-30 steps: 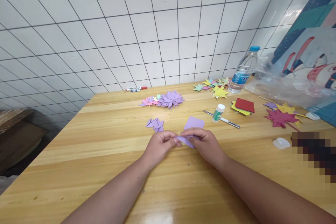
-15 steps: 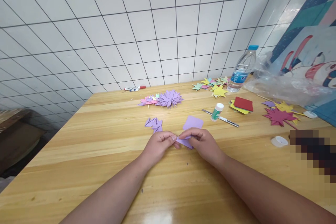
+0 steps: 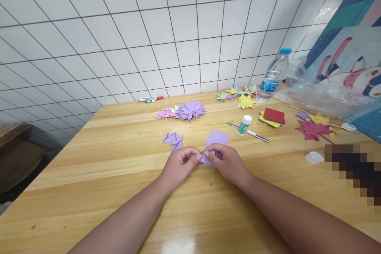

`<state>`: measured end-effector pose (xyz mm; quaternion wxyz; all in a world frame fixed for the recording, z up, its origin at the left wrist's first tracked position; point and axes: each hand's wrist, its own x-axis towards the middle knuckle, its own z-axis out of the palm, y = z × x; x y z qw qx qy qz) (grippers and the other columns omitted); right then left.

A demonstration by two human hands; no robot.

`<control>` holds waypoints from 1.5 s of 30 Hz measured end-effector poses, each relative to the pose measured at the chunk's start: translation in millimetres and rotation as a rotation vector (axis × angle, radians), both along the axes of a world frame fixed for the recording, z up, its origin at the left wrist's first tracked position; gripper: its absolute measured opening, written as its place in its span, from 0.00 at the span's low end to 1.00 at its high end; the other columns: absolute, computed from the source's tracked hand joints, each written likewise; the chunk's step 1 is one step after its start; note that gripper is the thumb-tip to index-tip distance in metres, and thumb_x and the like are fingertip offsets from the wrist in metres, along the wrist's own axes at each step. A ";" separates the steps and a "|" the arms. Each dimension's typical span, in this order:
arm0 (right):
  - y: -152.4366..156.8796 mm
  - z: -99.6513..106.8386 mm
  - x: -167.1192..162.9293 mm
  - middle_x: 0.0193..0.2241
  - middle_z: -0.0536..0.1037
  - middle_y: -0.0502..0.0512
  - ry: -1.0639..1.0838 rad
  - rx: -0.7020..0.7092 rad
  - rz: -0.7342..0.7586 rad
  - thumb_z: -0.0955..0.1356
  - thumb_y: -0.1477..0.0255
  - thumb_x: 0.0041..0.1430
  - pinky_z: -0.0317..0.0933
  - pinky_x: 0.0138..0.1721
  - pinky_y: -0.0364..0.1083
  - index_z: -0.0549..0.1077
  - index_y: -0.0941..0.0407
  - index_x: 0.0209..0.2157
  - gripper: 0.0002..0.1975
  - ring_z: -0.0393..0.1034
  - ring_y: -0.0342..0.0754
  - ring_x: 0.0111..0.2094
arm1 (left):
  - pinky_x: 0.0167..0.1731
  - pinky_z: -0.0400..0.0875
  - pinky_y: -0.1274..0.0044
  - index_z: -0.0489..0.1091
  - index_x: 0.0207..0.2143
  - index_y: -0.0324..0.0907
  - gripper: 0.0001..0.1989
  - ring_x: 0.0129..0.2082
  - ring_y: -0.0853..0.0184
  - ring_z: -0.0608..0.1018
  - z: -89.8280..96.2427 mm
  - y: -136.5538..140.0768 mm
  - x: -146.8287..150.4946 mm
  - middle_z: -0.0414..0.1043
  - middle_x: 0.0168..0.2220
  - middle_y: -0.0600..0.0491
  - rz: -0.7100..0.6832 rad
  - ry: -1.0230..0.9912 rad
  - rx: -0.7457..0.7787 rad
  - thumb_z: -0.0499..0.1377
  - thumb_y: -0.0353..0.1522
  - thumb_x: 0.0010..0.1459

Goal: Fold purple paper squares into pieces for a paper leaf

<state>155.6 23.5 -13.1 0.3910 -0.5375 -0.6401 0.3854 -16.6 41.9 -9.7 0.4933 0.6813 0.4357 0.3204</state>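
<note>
Between my two hands is a small folded piece of purple paper. My left hand pinches its left corner between thumb and fingertips. My right hand is closed on the right part, thumb lying across the paper; the fingers hide some of the folds. Just beyond my right hand lies a flat purple paper square. Several folded purple paper pieces rest on the table beyond my left hand.
Farther back lies a purple paper flower. A glue stick stands by a utility knife. To the right are stacked coloured papers, a water bottle, a dark red paper leaf and a white cap.
My right thumb has moved down over the folded purple paper, and its lower point has turned up a little. The whole view has shifted slightly.
</note>
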 end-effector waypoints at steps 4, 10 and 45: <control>-1.2 -0.6 -0.4 0.27 0.76 0.49 -0.026 0.055 0.011 0.65 0.67 0.54 0.59 0.32 0.42 0.75 0.54 0.31 0.08 0.68 0.45 0.30 | 0.28 0.64 0.80 0.71 0.28 0.38 0.10 0.26 0.70 0.71 -2.3 -0.3 1.8 0.72 0.25 0.52 0.008 0.013 0.019 0.57 0.36 0.53; 1.8 -4.3 0.3 0.24 0.74 0.49 -0.009 -0.013 -0.059 0.66 0.64 0.52 0.57 0.27 0.42 0.73 0.55 0.31 0.09 0.65 0.43 0.25 | 0.26 0.63 0.80 0.72 0.27 0.38 0.09 0.25 0.70 0.70 -1.8 -1.3 0.8 0.71 0.24 0.53 0.059 0.059 0.087 0.56 0.35 0.53; 4.4 1.3 5.2 0.27 0.76 0.50 0.042 0.038 -0.116 0.66 0.69 0.51 0.59 0.31 0.42 0.74 0.55 0.30 0.06 0.67 0.45 0.29 | 0.28 0.65 0.79 0.72 0.25 0.39 0.11 0.25 0.68 0.73 0.5 0.5 -1.5 0.74 0.24 0.52 0.106 0.049 0.075 0.57 0.38 0.52</control>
